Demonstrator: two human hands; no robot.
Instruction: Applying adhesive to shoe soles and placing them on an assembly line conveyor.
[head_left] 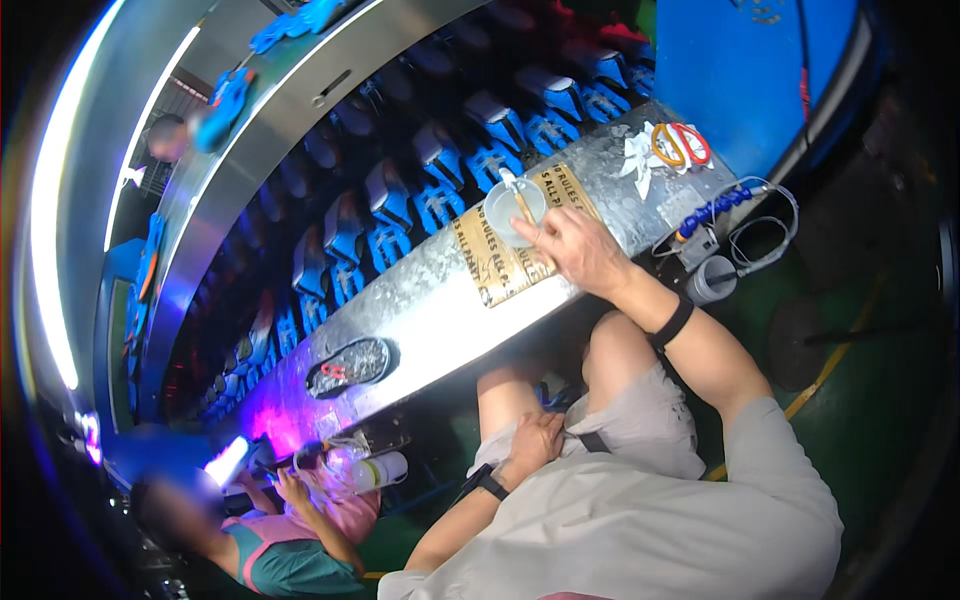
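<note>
The person's right hand [578,250] reached over the bench [432,338], its fingers seemingly closed on the near end of a thin wooden brush [524,207]. That brush lay across a pale cup [497,216], its white end at the far rim. The cup stood on a printed piece of cardboard [478,264] near the front edge of the bench; whether there was liquid inside could not be told. The left hand [540,440] rested in the lap, well apart from the cup, and whether its fingers were open or curled round anything could not be made out. With no second hand steadying it, the cup could tip if the brush were levered hard against its rim or the knuckles knocked its side. A loose pinch could let the brush slip, and anything wet on it might drip onto the cardboard or the bare metal. The cardboard itself could slide if the wrist dragged across it. Farther right, scissors [684,150] lay on white scraps [637,166], where a sweeping forearm could catch them. A dark, sole-shaped piece [364,360] lay well to the left, away from any drips.
</note>
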